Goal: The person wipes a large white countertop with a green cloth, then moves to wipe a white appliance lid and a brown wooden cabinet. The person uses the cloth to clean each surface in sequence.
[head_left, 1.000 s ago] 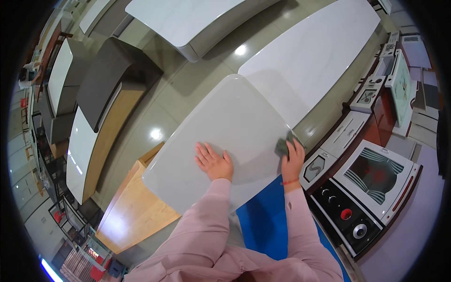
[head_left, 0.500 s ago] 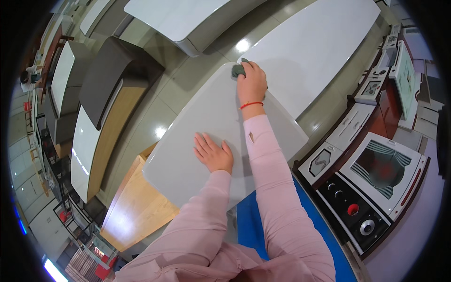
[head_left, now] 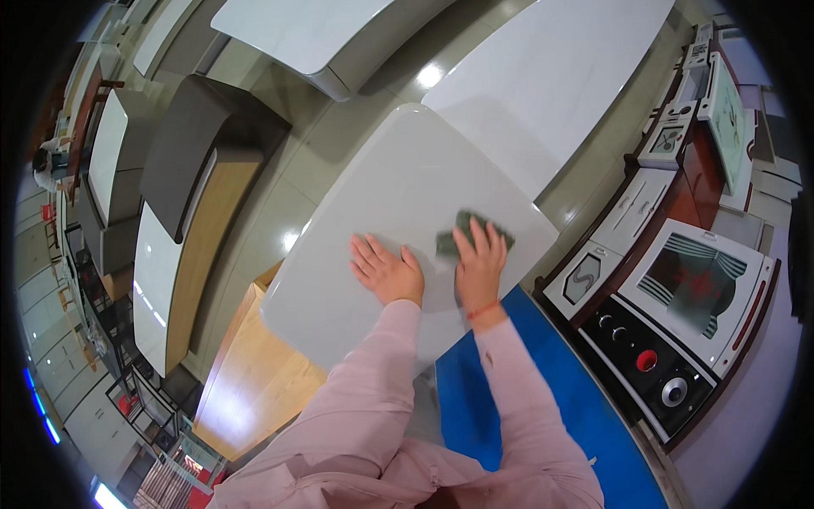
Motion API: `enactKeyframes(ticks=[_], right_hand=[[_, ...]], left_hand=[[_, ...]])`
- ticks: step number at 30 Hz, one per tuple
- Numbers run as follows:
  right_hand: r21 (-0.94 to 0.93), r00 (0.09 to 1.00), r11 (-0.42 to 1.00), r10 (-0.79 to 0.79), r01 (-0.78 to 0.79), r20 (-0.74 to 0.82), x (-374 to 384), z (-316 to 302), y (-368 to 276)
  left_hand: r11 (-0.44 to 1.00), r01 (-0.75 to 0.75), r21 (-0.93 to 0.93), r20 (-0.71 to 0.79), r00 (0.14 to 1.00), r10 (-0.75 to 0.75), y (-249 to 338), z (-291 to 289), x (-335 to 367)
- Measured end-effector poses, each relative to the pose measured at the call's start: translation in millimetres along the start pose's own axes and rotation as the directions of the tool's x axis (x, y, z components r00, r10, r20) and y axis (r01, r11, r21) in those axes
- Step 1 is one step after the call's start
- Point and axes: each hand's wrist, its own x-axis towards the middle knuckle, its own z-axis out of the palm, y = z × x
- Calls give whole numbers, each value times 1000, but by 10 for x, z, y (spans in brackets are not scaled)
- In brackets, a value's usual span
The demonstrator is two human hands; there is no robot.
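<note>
A glossy white tabletop [head_left: 373,195] with rounded corners lies in front of me. Flat on its middle rests my left hand [head_left: 387,270], fingers spread and nothing in it. My right hand [head_left: 481,267], with a red string bracelet at the wrist, is on the right part of the tabletop. Beneath its fingers is a crumpled dark green cloth [head_left: 447,244], gripped against the surface and partly hidden by the hand. Both hand and cloth look slightly smeared by motion.
A larger white table [head_left: 551,85] stands just beyond. A light wooden piece [head_left: 246,382] adjoins the tabletop's left side, and a blue panel [head_left: 543,382] lies to the right. White-and-dark cabinets [head_left: 678,314] line the right; a grey-and-white desk [head_left: 203,153] stands at left.
My right hand has come back from the far corner toward me and to the right, bringing the green cloth along. My left hand stays in place on the tabletop.
</note>
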Motion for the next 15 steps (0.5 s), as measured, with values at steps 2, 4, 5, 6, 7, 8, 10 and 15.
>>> enactKeyframes(ticks=[2, 4, 5, 6, 7, 8, 10, 15], right_hand=[[-16, 993, 1000, -22, 20, -119, 601, 51, 53], [39, 976, 999, 13, -4, -216, 1128, 37, 41], [58, 971, 998, 36, -23, -235, 1180, 65, 42], [75, 965, 996, 61, -43, -255, 1206, 91, 36], [91, 957, 994, 89, -66, -276, 1206, 102, 40], [105, 975, 993, 72, -51, -208, 1052, 82, -29], [110, 987, 992, 71, -55, -143, 439, 57, -114], [58, 985, 986, 155, -159, 71, -798, -82, -242]], left_hand=[[1000, -12, -4, -16, 1000, 12, 2, 21, 18], [1000, -12, 0, -16, 1000, 12, -11, 21, 12], [1000, -15, -1, -6, 1000, 15, 9, -2, 22], [1000, -22, -3, 4, 1000, 22, 26, -19, 27], [1000, -27, -7, -1, 1000, 27, 36, -14, 25], [1000, -19, -6, -8, 1000, 19, 2, -13, 31], [1000, -6, -23, 2, 1000, 6, 18, -19, 54], [1000, 10, -27, 7, 1000, -9, 17, -43, 9]])
